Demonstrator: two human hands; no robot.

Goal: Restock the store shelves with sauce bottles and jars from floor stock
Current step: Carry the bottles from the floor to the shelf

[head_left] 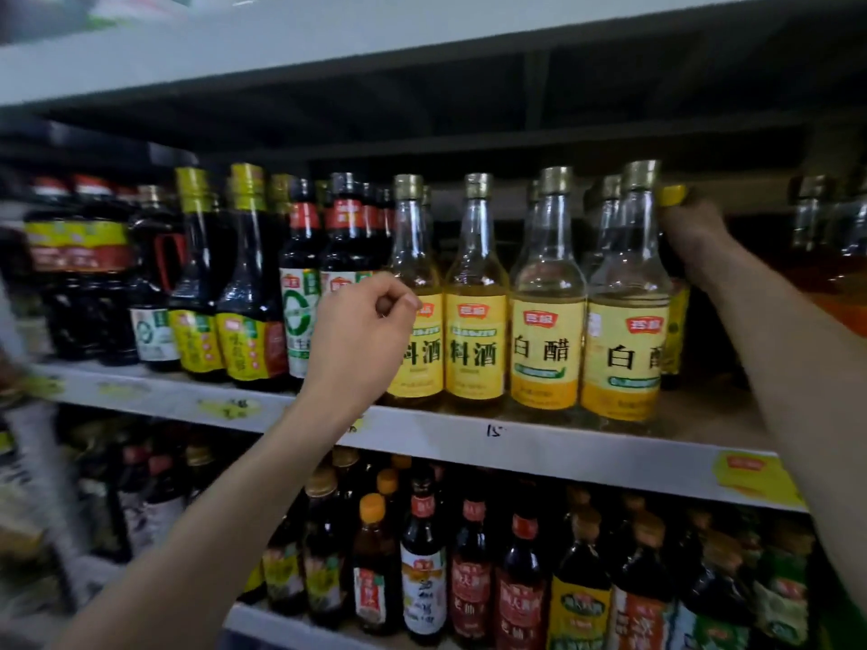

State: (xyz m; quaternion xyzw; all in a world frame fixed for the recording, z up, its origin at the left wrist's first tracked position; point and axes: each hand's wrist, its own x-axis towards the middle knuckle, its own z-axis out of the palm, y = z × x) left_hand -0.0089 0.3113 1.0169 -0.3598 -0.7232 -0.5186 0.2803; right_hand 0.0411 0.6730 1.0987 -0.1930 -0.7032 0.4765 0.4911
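- The middle shelf [469, 438] of a store rack is packed with bottles, its left end blurred.
- The right hand [694, 236] grasps a yellow-capped dark bottle [672, 195] on that shelf, mostly hidden behind the white vinegar bottles [624, 321].
- The left hand [366, 330] is clenched and empty, in front of the cooking wine bottles [474, 321].

Retail shop aisle: tiered metal shelves [563, 450] hold rows of identical labelled sauce bottles [474, 321], with yellow price tags [750, 476] on the shelf edge.
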